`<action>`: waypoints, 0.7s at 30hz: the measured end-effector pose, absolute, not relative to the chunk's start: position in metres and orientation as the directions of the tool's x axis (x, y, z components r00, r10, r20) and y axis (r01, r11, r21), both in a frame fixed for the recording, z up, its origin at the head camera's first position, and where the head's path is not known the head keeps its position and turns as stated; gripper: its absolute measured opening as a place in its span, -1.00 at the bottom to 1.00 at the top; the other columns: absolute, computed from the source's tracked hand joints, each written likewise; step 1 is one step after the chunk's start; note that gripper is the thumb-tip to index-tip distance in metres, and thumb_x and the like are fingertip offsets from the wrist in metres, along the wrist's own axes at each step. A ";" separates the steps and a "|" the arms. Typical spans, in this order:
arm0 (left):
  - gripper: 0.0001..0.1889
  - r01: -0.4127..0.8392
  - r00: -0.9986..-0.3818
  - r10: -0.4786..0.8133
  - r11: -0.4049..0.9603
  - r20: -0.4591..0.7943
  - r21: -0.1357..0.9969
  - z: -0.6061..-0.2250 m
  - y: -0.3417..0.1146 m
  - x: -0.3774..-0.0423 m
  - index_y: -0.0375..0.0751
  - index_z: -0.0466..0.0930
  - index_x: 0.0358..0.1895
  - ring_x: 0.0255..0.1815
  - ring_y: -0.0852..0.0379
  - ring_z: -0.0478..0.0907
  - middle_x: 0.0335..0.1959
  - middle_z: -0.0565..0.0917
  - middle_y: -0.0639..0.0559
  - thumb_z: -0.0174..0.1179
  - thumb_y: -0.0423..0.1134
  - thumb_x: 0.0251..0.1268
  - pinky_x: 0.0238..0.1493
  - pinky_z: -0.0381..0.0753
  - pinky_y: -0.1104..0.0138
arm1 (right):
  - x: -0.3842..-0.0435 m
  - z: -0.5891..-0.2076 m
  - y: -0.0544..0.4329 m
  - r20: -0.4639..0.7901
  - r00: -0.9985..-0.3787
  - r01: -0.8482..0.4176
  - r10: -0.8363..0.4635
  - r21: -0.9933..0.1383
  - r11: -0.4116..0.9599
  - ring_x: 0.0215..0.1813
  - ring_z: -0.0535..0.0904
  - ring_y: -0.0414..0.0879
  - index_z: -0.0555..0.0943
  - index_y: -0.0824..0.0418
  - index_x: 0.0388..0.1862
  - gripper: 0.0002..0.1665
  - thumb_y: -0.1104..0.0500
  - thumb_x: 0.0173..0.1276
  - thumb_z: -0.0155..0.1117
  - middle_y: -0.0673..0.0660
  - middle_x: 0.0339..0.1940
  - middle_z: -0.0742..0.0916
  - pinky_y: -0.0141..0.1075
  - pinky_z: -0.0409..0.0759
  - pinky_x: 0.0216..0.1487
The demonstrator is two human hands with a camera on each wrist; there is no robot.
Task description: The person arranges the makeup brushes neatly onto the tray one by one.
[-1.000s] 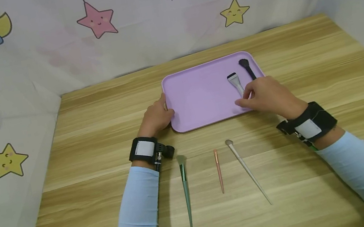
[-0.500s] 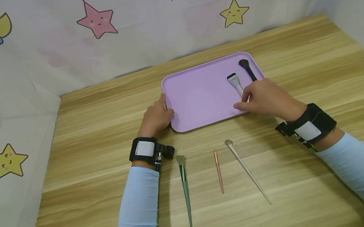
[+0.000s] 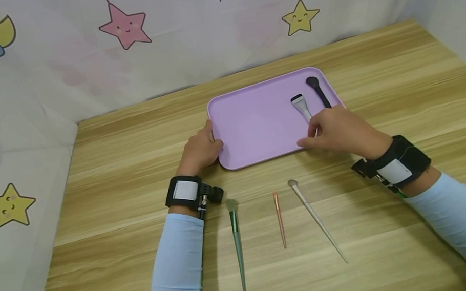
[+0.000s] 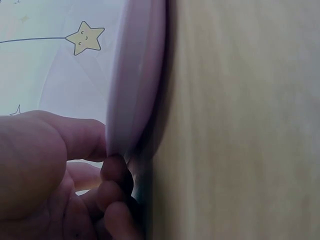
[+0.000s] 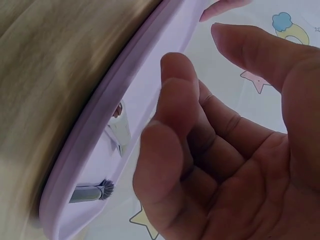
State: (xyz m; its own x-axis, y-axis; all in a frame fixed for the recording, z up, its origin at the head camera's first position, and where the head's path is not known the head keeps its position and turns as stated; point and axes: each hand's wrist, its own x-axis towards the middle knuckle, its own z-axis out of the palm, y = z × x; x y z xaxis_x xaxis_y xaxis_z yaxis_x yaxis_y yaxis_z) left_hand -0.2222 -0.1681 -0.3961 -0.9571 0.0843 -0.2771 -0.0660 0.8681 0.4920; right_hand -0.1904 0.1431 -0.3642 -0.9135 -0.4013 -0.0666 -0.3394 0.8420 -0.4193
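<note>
My left hand [image 3: 199, 151] pinches the left edge of a lilac tray [image 3: 252, 124], thumb on top and curled fingers beneath; the left wrist view shows its thumb and fingertips meeting at the tray's rim [image 4: 132, 85]. Over the tray's front right corner hovers my right hand [image 3: 343, 131]. In the right wrist view its thumb and loosely bent fingers stand apart with nothing between them. Inside the tray's right side lie a makeup brush with a flat white ferrule [image 3: 300, 104] and a black makeup brush [image 3: 317, 90]. The right hand hides their handle ends in the head view.
On the wooden table [image 3: 121, 149] in front of the tray lie a green makeup brush [image 3: 238, 246], a short rose-pink brush [image 3: 280, 223] and a long pale brush [image 3: 318, 221]. A white curtain [image 3: 185, 34] with stars hangs behind the table.
My right hand has drawn slightly back toward the tray's near edge, showing a little more of the black brush's handle. The left hand and the brushes have not moved.
</note>
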 end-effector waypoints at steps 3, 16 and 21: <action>-0.25 -0.069 -0.957 0.082 0.868 -0.279 0.492 -0.396 -0.168 -0.222 -0.17 -0.13 0.55 -0.55 0.07 0.30 0.31 0.43 -0.17 -0.10 -0.11 0.34 -0.44 0.33 0.29 | -0.190 -0.364 0.142 -0.055 -0.909 -0.356 -0.414 -0.414 0.838 -0.60 0.41 -0.14 0.72 0.19 -0.50 -0.64 -0.10 0.13 0.41 -0.02 -0.74 0.59 -0.31 0.32 -0.55; -0.25 -0.071 -0.952 0.088 0.869 -0.294 0.490 -0.394 -0.168 -0.222 -0.17 -0.14 0.55 -0.57 0.08 0.27 0.23 0.47 -0.20 -0.11 -0.11 0.33 -0.45 0.32 0.30 | -0.187 -0.362 0.142 -0.088 -0.883 -0.387 -0.460 -0.418 0.822 -0.57 0.43 -0.15 0.73 0.21 -0.50 -0.63 -0.09 0.13 0.42 0.02 -0.66 0.66 -0.33 0.35 -0.53; -0.25 -0.077 -0.950 0.084 0.870 -0.300 0.487 -0.395 -0.168 -0.223 -0.16 -0.15 0.55 -0.63 0.14 0.24 -0.19 0.53 -0.16 -0.10 -0.12 0.33 -0.51 0.30 0.32 | -0.185 -0.361 0.141 -0.095 -0.876 -0.400 -0.473 -0.405 0.822 -0.57 0.44 -0.15 0.72 0.19 -0.51 -0.63 -0.11 0.12 0.43 0.02 -0.65 0.66 -0.33 0.36 -0.52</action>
